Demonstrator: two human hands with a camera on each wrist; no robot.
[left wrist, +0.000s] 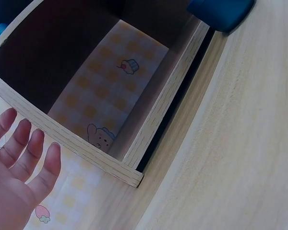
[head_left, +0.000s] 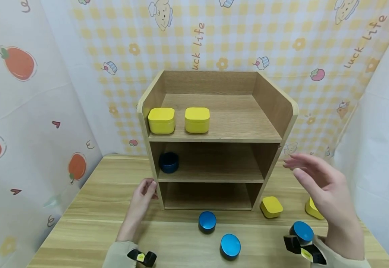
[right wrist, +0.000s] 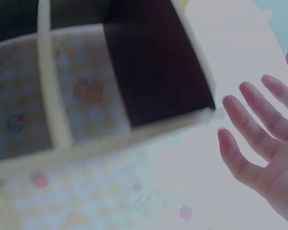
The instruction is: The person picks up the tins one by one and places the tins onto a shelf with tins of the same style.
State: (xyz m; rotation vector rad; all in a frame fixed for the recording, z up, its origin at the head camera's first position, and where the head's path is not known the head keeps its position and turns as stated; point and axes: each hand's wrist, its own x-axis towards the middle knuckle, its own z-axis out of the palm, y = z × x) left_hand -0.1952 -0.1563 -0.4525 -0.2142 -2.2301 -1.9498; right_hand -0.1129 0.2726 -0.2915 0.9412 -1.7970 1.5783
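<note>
A wooden shelf unit (head_left: 228,115) with three levels stands in the middle of the head view. At its lower left side is my left hand (head_left: 143,193), fingertips right at the side panel and loosely bent in the left wrist view, holding nothing. My right hand (head_left: 326,190) is raised to the right of the unit, fingers relaxed and apart from the thumb, with nothing in it. Two yellow boxes with rounded corners, a left one (head_left: 161,121) and a right one (head_left: 197,120), sit on the top level. A dark blue round tin (head_left: 168,162) stands at the left of the middle level.
On the table (head_left: 90,212) before the unit are two blue round tins, one farther back (head_left: 207,221) and one nearer (head_left: 230,246). Another blue tin (head_left: 302,231) lies by my right wrist. Two yellow boxes, one nearer the unit (head_left: 271,207) and one partly hidden (head_left: 312,210), are at the right.
</note>
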